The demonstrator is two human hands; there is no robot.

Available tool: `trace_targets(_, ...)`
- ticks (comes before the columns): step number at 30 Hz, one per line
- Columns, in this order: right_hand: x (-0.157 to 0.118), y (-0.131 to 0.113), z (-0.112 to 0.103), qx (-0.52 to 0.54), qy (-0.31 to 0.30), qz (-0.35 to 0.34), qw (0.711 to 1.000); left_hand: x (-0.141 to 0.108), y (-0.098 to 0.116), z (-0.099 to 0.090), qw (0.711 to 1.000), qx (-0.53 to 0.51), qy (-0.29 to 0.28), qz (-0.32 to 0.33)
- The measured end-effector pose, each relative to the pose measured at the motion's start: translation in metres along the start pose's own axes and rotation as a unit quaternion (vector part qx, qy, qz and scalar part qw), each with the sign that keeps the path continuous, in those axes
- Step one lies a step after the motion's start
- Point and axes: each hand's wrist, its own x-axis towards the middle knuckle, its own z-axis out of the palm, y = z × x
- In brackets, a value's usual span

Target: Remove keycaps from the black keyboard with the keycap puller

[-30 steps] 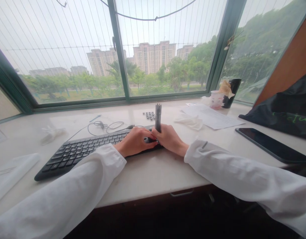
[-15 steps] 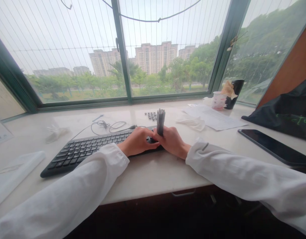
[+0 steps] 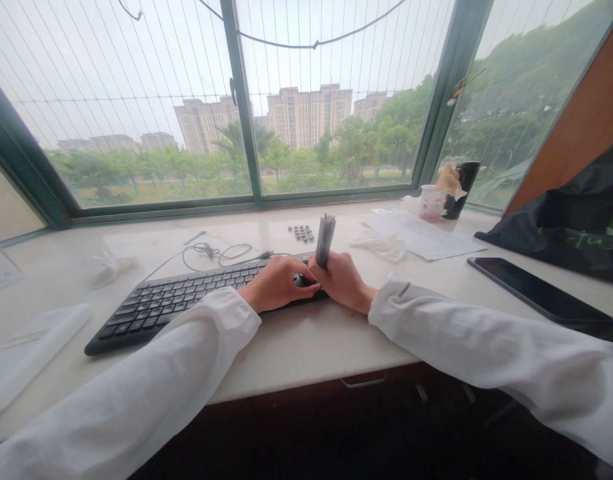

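A black keyboard (image 3: pixel 186 300) lies slantwise on the white desk, its right end mostly covered by my hands. My left hand (image 3: pixel 276 283) is curled over that end, thumb and fingers bent round it; the fingertips are partly hidden. Beside it, my right hand (image 3: pixel 344 280) makes a fist round a dark grey multi-tool (image 3: pixel 326 240), whose squared handle sticks up and leans slightly right. The multi-tool's lower end is hidden between the hands, right by the keyboard. Just behind the hands lies a group of loose dark keycaps (image 3: pixel 301 233).
A coiled cable (image 3: pixel 209 251) lies behind the keyboard, with a clear plastic bag (image 3: pixel 111 268) to its left. Farther right are a crumpled tissue (image 3: pixel 381 247), paper sheets (image 3: pixel 426 237), a paper cup (image 3: pixel 431 202), a black cylinder (image 3: pixel 464 190) and a phone (image 3: pixel 536 288). A white box (image 3: pixel 34 353) sits left.
The multi-tool's top has tilted a little to the right in my right hand. My left hand stays on the keyboard. The whole view has shifted slightly.
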Motion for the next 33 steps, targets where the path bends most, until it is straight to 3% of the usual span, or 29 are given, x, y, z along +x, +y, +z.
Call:
trace_targets(8, 0.009, 0.004, 0.002, -0.029, 0.009, 0.025, 0.999, 0.001, -0.002, -0.001, 0.999, 0.019, -0.009, 0.041)
trace_targets(16, 0.009, 0.001, -0.003, -0.041, -0.035, -0.017, 0.998, 0.0, 0.001, -0.012, 0.995, 0.02, -0.041, 0.09)
trace_targets(20, 0.008, 0.002, -0.004, -0.03, -0.04, -0.022, 0.998, -0.002, 0.007, -0.008, 0.996, 0.042, -0.027, 0.071)
trace_targets(25, 0.011, 0.003, -0.007, 0.032, -0.072, 0.029, 0.996, -0.005, 0.02, -0.003, 0.988, 0.152, -0.026, 0.022)
trace_targets(33, 0.012, 0.001, -0.009, 0.026, -0.069, 0.007, 0.997, -0.007, 0.038, 0.005, 0.962, 0.27, -0.028, -0.026)
